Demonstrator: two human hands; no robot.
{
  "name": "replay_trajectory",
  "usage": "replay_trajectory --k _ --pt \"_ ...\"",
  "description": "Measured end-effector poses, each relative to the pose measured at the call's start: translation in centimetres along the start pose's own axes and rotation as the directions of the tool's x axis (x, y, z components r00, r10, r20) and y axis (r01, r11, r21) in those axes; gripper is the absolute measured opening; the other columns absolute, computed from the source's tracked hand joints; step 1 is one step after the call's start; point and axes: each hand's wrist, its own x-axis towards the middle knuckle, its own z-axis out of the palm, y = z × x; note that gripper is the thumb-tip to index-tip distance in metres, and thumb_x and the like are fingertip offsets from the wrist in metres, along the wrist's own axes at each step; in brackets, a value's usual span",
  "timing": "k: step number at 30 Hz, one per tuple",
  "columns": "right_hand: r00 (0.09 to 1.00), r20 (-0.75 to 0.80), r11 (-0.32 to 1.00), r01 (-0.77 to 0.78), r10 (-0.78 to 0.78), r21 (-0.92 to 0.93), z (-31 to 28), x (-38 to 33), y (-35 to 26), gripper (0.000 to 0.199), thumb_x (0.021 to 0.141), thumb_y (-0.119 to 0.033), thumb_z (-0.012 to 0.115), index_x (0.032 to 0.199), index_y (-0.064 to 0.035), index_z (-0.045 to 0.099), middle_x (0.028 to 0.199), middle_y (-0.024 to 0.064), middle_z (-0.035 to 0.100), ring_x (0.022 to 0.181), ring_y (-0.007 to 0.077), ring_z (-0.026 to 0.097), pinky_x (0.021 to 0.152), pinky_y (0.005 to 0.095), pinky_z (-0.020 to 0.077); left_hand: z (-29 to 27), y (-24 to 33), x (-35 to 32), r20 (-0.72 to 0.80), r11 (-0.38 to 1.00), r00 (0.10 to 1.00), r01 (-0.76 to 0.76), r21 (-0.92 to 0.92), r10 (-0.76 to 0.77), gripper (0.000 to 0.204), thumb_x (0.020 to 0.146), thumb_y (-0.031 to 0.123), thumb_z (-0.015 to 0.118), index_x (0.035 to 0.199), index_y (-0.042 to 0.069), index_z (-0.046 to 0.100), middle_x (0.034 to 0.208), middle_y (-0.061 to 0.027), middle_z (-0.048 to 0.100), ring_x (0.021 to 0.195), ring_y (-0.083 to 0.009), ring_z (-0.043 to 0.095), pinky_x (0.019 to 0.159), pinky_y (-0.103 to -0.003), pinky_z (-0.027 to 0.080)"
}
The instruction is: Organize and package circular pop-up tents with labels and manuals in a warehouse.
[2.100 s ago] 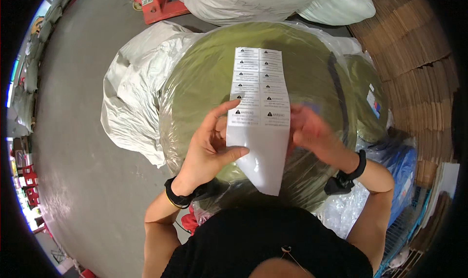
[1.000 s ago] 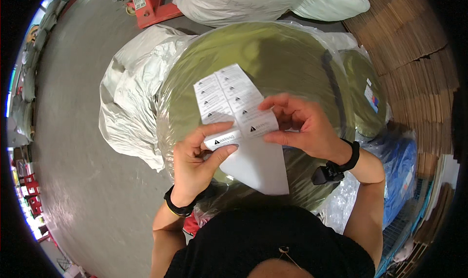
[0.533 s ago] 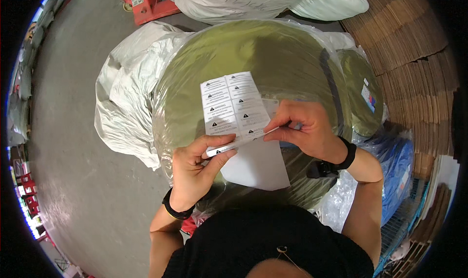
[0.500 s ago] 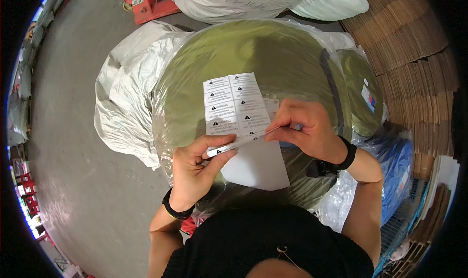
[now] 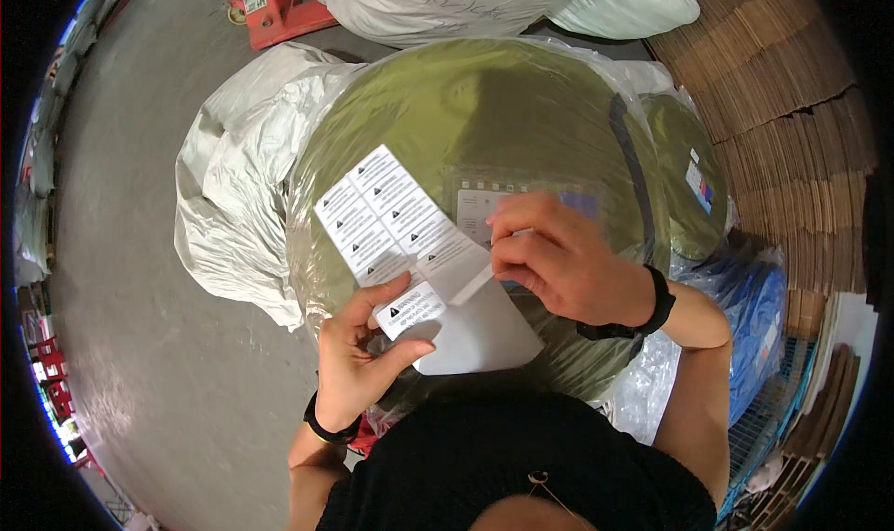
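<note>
My left hand [image 5: 358, 349] grips a sheet of warning labels [image 5: 396, 216] by its lower left edge, between thumb and fingers. The sheet slants up to the left, with two columns of black-and-white labels above and a blank white backing below. My right hand [image 5: 563, 266] is closed in a pinch on a narrow white label [image 5: 473, 286], seen nearly edge-on over the sheet's right side; whether it still touches the backing I cannot tell. Beneath both hands lies a large round olive bag [image 5: 400, 94] in clear plastic, with a printed card [image 5: 475, 207] partly hidden by my right hand.
White sacks [image 5: 247, 168] flank the olive bag on the left and more lie behind it. A red pallet jack [image 5: 279, 14] stands at the back left. Stacked cardboard [image 5: 782, 159] rises on the right, near a smaller olive bag [image 5: 684, 173] and a blue plastic-wrapped bundle [image 5: 750, 336].
The label sheet has turned to the left and its bent part has flattened. My right hand has pulled a label strip away, and the card under the plastic shows more.
</note>
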Motion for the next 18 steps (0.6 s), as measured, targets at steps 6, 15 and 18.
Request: replay_trajectory --k 6,15,18 --pt "0.847 0.118 0.72 -0.507 0.519 0.474 -2.8 3.7 4.2 0.013 0.08 -0.01 0.059 0.082 -0.0011 0.05 0.075 0.0038 0.054 0.066 0.0118 0.055 0.059 0.0254 0.0451 -1.9 -2.3 -2.1 0.124 0.994 0.989 0.086 -0.074 -0.076 0.065 0.067 0.028 0.075 0.113 -0.007 0.046 0.108 -0.013 0.055 0.094 -0.0135 0.053 0.081 -0.027 0.043" --pt "0.648 0.49 0.541 -0.76 0.584 0.36 1.8 7.7 11.8 0.025 0.073 -0.017 0.068 0.073 0.0019 0.051 0.059 0.0055 0.055 0.048 0.0112 0.054 0.04 0.0243 0.0431 -1.5 -2.8 -2.3 0.174 0.993 0.98 0.105 -0.052 -0.094 0.068 0.067 0.031 0.075 0.116 -0.005 0.046 0.107 -0.0118 0.057 0.097 -0.0127 0.052 0.085 -0.027 0.039" --pt "0.68 0.41 0.706 -0.699 0.608 0.113 1.9 7.9 10.6 0.028 0.071 -0.02 0.07 0.073 0.0018 0.052 0.056 0.0065 0.055 0.05 0.0123 0.056 0.041 0.0257 0.0442 -1.6 -2.4 -2.4 0.179 0.994 0.978 0.106 -0.004 -0.103 0.069 0.066 0.032 0.075 0.117 -0.005 0.045 0.109 -0.0131 0.056 0.1 -0.0149 0.051 0.086 -0.028 0.039"
